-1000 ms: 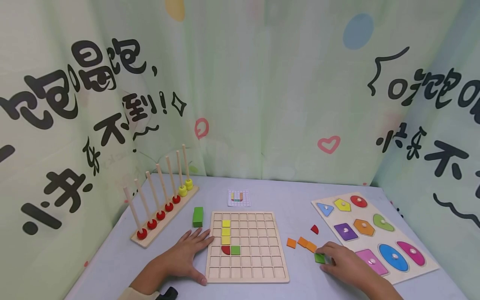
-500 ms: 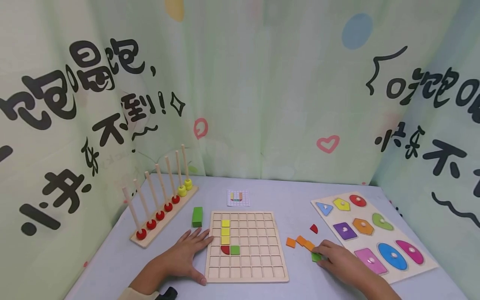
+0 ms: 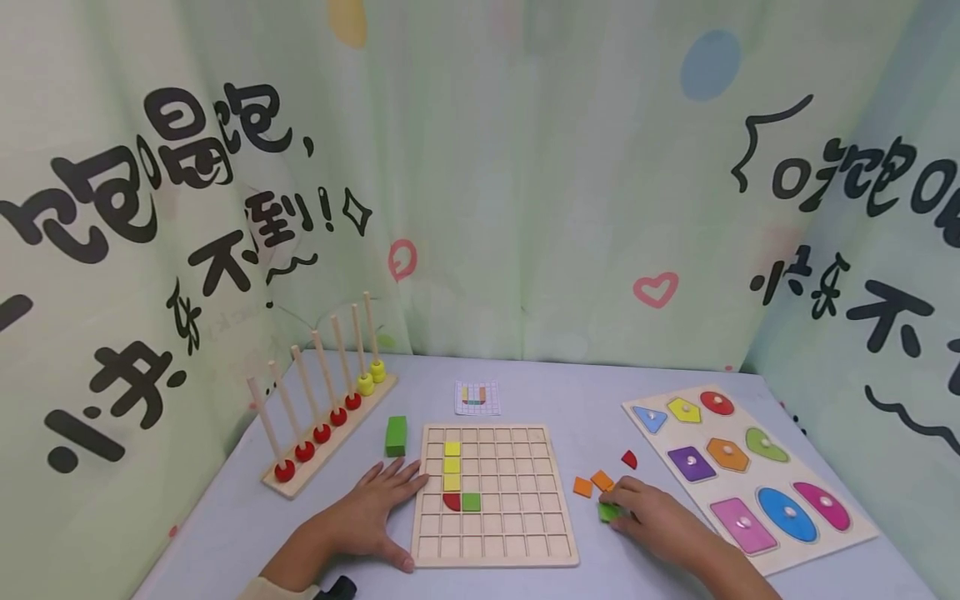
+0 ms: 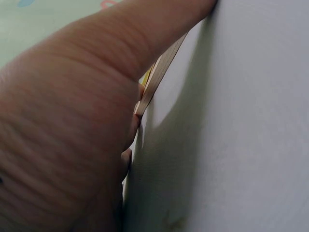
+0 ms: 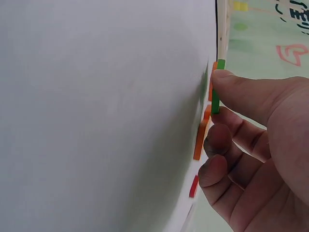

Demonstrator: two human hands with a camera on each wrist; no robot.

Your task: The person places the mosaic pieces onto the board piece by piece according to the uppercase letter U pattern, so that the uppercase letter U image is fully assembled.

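Observation:
My right hand pinches a green square tile between thumb and forefinger, just right of the wooden grid board. The other fingers curl loosely beneath it in the right wrist view. Spread along the board's left side is my left hand, fingertips and thumb at its edge. On the board lie a column of yellow square tiles, a red quarter-round tile below them and a green tile beside the red one. Loose orange tiles sit close to my right hand, one partly hidden by its fingers.
A red quarter-round piece lies behind the orange tiles. The knobbed shape puzzle is at right. At left stand a pegged bead rack and a green block. A pattern card lies beyond the board.
My right hand has shifted left toward the board with the green tile, passing in front of the orange tiles. My left hand stays at the board's edge.

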